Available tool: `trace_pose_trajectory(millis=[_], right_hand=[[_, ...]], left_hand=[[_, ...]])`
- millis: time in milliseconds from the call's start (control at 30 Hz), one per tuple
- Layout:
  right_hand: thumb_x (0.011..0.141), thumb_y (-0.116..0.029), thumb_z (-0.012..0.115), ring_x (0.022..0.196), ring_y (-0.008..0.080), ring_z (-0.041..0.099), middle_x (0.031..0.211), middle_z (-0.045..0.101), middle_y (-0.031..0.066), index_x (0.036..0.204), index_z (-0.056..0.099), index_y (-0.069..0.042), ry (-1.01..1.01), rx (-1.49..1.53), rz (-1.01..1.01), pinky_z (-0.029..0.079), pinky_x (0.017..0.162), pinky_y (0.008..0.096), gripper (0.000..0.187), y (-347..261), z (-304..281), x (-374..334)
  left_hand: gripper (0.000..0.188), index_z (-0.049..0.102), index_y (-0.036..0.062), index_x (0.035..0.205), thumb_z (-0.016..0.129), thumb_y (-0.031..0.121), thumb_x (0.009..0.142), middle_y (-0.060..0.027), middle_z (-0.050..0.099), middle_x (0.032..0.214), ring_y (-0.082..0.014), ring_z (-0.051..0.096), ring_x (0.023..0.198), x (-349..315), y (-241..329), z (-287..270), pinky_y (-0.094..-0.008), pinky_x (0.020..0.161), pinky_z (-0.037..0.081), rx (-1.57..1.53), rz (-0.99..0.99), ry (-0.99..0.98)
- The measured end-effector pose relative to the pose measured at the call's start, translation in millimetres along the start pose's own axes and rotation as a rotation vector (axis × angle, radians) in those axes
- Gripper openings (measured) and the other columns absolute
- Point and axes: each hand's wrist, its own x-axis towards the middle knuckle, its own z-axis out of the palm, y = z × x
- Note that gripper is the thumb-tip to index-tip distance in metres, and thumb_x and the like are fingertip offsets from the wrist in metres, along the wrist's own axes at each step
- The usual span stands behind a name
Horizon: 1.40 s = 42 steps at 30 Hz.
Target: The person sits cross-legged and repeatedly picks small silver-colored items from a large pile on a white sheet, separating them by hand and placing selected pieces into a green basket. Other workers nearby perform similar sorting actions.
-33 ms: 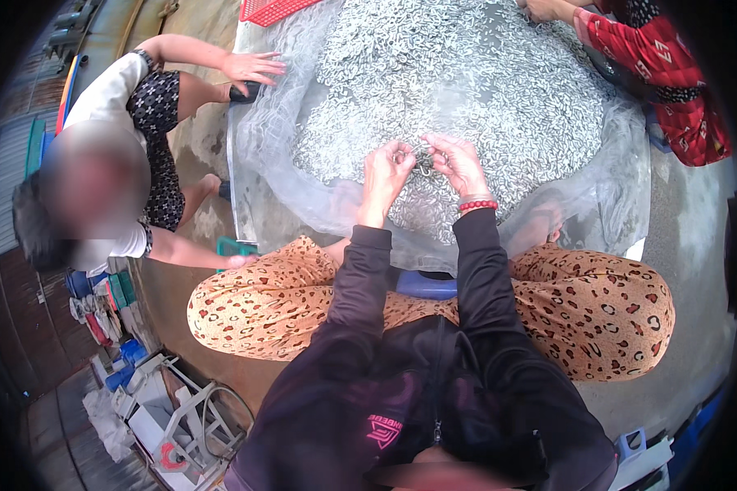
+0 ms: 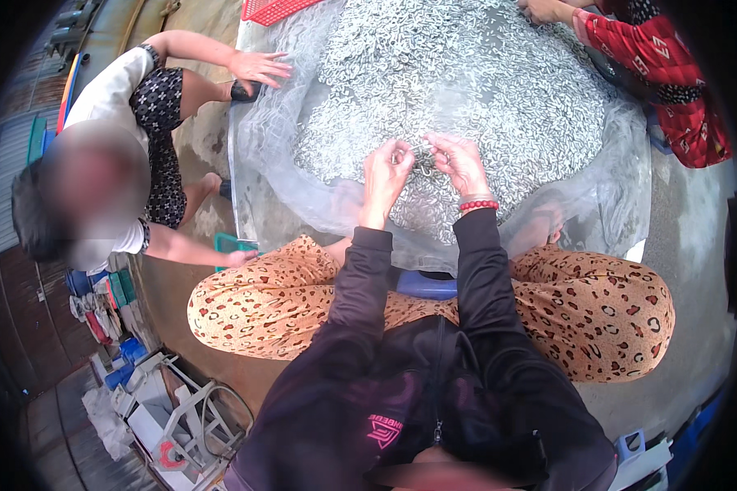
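A wide spread of small silvery fish (image 2: 467, 82) lies before me on a translucent mesh net (image 2: 274, 143). Over its near part, my left hand (image 2: 386, 173) has its fingertips pinched together. Close on its right, my right hand (image 2: 460, 164) is pinched too, with a red bead bracelet on the wrist. A thin dark sliver shows between the two sets of fingertips, too small for me to tell what it is. Loose fish lie directly below both hands.
At the left a person (image 2: 106, 123) sits with one hand held out at the net's edge. A person in a red sleeve (image 2: 630, 49) works at the far right. A red basket (image 2: 274, 10) stands at the far edge; a blue stool (image 2: 426, 285) shows between my legs.
The person at the left has shifted slightly, the outstretched hand a little to the right. My own hands stay in nearly the same place.
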Motion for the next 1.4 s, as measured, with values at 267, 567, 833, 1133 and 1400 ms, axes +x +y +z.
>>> trace_pose_trajectory(millis=[267, 567, 833, 1133, 1400], right_hand=[[0.081, -0.007, 0.065, 0.042, 0.0036, 0.038, 0.059, 0.053, 0.0004, 0.085, 0.068, 0.002, 0.061, -0.129, -0.059, 0.022, 0.037, 0.0193, 0.011, -9, 7, 2], [0.081, -0.018, 0.064, 0.043, 0.0072, 0.045, 0.055, 0.056, 0.0024, 0.085, 0.071, -0.001, 0.126, -0.75, -0.237, 0.033, 0.041, 0.025, 0.018, -20, 18, 6], [0.078, -0.025, 0.066, 0.051, 0.0127, 0.054, 0.058, 0.06, 0.0081, 0.083, 0.07, 0.001, 0.079, -0.718, -0.278, 0.042, 0.049, 0.0297, 0.026, -19, 43, 3], [0.078, -0.018, 0.063, 0.048, 0.007, 0.046, 0.056, 0.057, 0.0023, 0.078, 0.07, 0.0, 0.198, -0.664, -0.403, 0.034, 0.044, 0.0242, 0.02, -17, 42, -1], [0.079, -0.024, 0.06, 0.051, 0.0218, 0.056, 0.059, 0.061, 0.0141, 0.082, 0.069, 0.0, 0.166, -1.175, -0.632, 0.043, 0.052, 0.0344, 0.026, -19, 80, -20]], left_hand=[[0.014, 0.064, 0.0036, 0.087, 0.071, 0.013, 0.079, -0.0081, 0.062, 0.073, -0.0187, 0.06, 0.069, -2, -6, 3, -0.0296, 0.064, 0.047, -0.066, 0.112, 0.093], [0.015, 0.053, 0.0009, 0.082, 0.066, 0.009, 0.081, -0.013, 0.055, 0.073, -0.03, 0.057, 0.064, -16, -8, 16, -0.0385, 0.06, 0.045, -0.027, 0.246, 0.099], [0.015, 0.052, 0.0006, 0.08, 0.065, 0.008, 0.082, -0.013, 0.058, 0.072, -0.0288, 0.056, 0.061, -25, 9, 8, -0.039, 0.058, 0.044, -0.173, 0.039, 0.318], [0.022, 0.053, 0.0002, 0.076, 0.07, 0.013, 0.079, -0.0133, 0.059, 0.072, -0.0288, 0.058, 0.067, -21, 17, 0, -0.0362, 0.061, 0.045, -0.147, 0.122, 0.3], [0.02, 0.053, -0.0009, 0.077, 0.068, 0.011, 0.08, -0.0144, 0.059, 0.074, -0.0292, 0.059, 0.065, -42, 23, -8, -0.0368, 0.06, 0.045, -0.061, 0.06, 0.309]])
